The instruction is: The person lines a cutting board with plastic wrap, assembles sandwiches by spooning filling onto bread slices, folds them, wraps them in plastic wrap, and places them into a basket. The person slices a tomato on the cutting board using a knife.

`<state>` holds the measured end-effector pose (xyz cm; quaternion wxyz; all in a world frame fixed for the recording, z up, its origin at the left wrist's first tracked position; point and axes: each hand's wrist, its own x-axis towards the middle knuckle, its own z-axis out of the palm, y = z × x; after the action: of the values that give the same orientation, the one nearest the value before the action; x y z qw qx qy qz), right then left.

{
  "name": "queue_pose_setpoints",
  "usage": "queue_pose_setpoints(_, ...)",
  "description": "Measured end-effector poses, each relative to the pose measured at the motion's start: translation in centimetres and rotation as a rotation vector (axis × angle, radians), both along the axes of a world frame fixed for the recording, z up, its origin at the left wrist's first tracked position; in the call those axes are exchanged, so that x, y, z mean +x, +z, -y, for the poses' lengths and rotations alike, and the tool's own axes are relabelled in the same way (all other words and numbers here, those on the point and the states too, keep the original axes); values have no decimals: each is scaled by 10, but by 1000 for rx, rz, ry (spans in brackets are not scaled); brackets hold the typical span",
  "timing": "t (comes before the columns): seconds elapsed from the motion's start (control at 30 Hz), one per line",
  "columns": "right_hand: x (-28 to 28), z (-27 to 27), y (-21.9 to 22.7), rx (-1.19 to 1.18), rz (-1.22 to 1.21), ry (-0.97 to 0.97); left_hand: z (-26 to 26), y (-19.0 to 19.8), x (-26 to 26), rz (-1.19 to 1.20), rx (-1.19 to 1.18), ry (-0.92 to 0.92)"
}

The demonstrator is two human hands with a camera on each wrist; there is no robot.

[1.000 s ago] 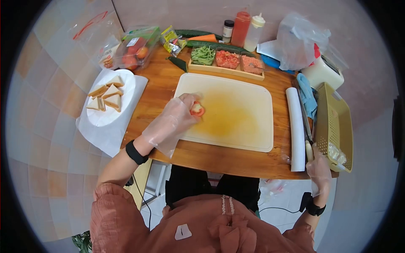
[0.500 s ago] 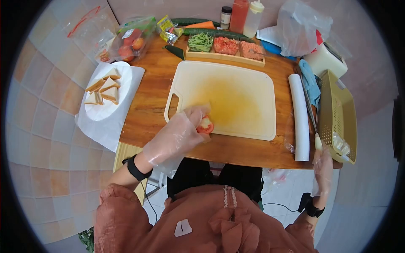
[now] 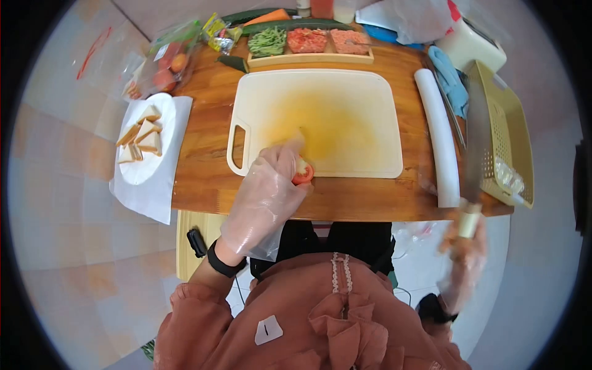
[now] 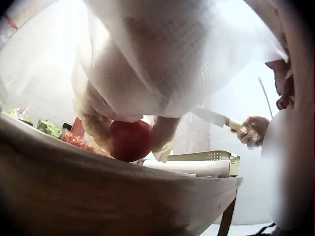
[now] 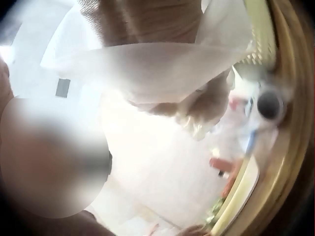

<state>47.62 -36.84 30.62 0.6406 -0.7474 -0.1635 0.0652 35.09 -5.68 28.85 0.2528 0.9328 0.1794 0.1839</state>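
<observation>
In the head view my left hand (image 3: 268, 191), in a clear plastic glove, holds a cut tomato (image 3: 304, 172) at the front edge of the cream cutting board (image 3: 351, 117). The cut face shows to the right. From the left wrist, the round red skin of the tomato (image 4: 130, 141) shows between thumb and fingers. My gloved right hand (image 3: 465, 253) grips a knife (image 3: 470, 220) by its pale handle, in front of the table's right end. Its broad blade points away from me, blurred, beside the basket. The knife is hidden in the right wrist view.
A wooden tray (image 3: 308, 58) behind the board holds shredded cucumber, diced tomato and pink minced food. Triangular sandwiches lie on a white plate (image 3: 148, 169) at left. A white roll (image 3: 439, 142), blue cloth (image 3: 447, 77) and olive basket (image 3: 518, 132) are at right.
My right hand has lifted the knife from beside the white roll and swung it up blade-forward. My left hand has brought the tomato toward the board's front edge. The head view has tilted down.
</observation>
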Motion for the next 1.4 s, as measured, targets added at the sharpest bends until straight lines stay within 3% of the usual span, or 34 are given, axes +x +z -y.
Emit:
queue_pose_setpoints(0.13,3,-63,-6,164,-498,446,3,7,9,-50,51,-36)
queue_pose_setpoints(0.17,1,-83,5,43,-630,398,2,6,11,-59,37,-16)
queue_pose_setpoints(0.2,-1,-92,4,93,-693,387,2,5,11,-66,50,-27)
queue_pose_setpoints(0.3,-4,-106,-18,108,-535,372,6,1,13,-13,-21,3)
queue_pose_setpoints(0.37,-1,-109,-25,-154,-331,437,7,-1,16,-29,-198,97)
queue_pose_setpoints(0.47,0,-114,-30,-224,-203,523,5,-16,18,44,-267,95)
queue_pose_setpoints(0.6,-1,-117,-14,-293,-328,539,11,-12,22,38,-407,131)
queue_pose_setpoints(0.67,0,-118,-22,-373,-116,529,11,-16,21,19,-464,147)
queue_pose_setpoints(0.7,1,-119,-22,-374,-121,526,11,-20,21,14,-466,145)
queue_pose_setpoints(0.8,2,-123,-20,-453,-45,557,12,-26,22,133,-430,130)
queue_pose_setpoints(0.87,1,-125,-23,-465,85,562,13,-20,21,163,41,81)
queue_pose_setpoints(0.9,1,-125,-25,-467,81,563,14,-23,19,159,39,81)
queue_pose_setpoints(0.97,1,-127,-29,-488,128,571,15,-29,15,159,-193,138)
queue_pose_setpoints(1.1,0,-129,-32,-511,158,593,14,-29,12,133,-107,90)
queue_pose_setpoints(1.17,-1,-129,-34,-482,195,555,20,-27,13,181,-424,247)
queue_pose_setpoints(1.2,-1,-129,-34,-482,192,559,21,-29,14,179,-425,250)
queue_pose_setpoints(1.27,-1,-128,-31,-438,257,498,23,-35,14,334,-700,262)
queue_pose_setpoints(1.4,3,-128,-20,-515,271,543,19,-45,12,347,-731,279)
